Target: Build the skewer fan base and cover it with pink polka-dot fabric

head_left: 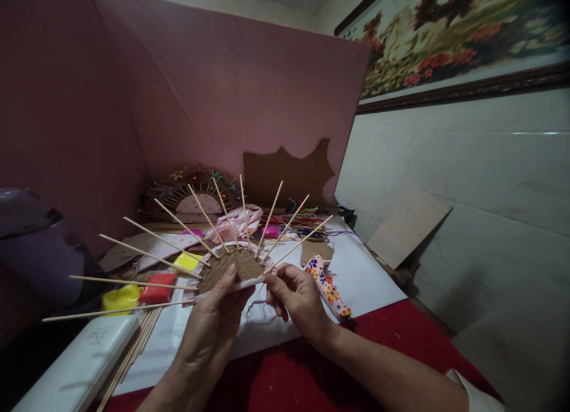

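Note:
My left hand [218, 317] grips a half-round piece of brown cardboard [231, 269] from below, thumb across its face. Pale pink cloth lines its edge. Several thin wooden sticks [182, 227] fan outward from its curved rim. At the right corner of the cardboard, my right hand [296, 296] is closed in a pinch at the base of the rightmost stick [303, 241]. Its fingertips also touch the cloth edge there, and the exact grip is partly hidden. Just right of this hand lies a flower-patterned glue gun [329, 288].
White paper [365, 281] covers part of a red cloth [392, 346]. Yellow [121, 299] and red packets [157, 287], a white case [80, 364] and loose sticks [138, 344] lie left. Behind are scissors [312, 233], pink fabric [236, 222], a decorated fan-shaped piece [198, 204] and cut cardboard [285, 177].

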The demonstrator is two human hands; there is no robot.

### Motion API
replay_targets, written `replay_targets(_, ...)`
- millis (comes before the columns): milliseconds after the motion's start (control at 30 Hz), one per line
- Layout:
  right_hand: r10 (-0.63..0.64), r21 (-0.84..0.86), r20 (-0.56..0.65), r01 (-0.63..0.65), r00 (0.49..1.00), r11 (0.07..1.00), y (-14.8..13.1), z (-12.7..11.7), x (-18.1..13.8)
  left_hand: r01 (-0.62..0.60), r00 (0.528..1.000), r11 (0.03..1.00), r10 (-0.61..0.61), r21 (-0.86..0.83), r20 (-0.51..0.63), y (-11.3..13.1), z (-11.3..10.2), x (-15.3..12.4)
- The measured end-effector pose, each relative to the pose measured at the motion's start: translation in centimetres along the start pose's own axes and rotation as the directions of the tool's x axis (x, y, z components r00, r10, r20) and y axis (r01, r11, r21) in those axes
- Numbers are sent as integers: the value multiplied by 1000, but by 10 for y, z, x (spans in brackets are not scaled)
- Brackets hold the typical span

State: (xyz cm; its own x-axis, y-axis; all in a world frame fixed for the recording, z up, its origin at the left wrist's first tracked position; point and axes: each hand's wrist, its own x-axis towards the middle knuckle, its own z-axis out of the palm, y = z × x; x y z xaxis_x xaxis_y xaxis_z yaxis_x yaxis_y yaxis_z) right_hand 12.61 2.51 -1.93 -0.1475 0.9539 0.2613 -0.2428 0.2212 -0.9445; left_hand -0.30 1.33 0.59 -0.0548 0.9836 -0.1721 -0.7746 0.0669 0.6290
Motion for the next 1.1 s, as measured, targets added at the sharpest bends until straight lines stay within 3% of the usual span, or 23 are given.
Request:
replay_targets(633, -3, -47, -7, 2, 1000, 999, 0, -2, 0, -21, 1000, 992, 20, 122, 11, -2, -1, 0)
replay_targets(933, -22, 40, 49, 20, 999, 999, -1, -2, -1, 27, 1000, 1000, -27, 1, -15, -2, -5, 5)
replay_targets(1100, -25, 3, 30, 25, 999, 1000, -4, -1, -2, 44, 999, 999, -44, -5, -4, -1, -6, 6)
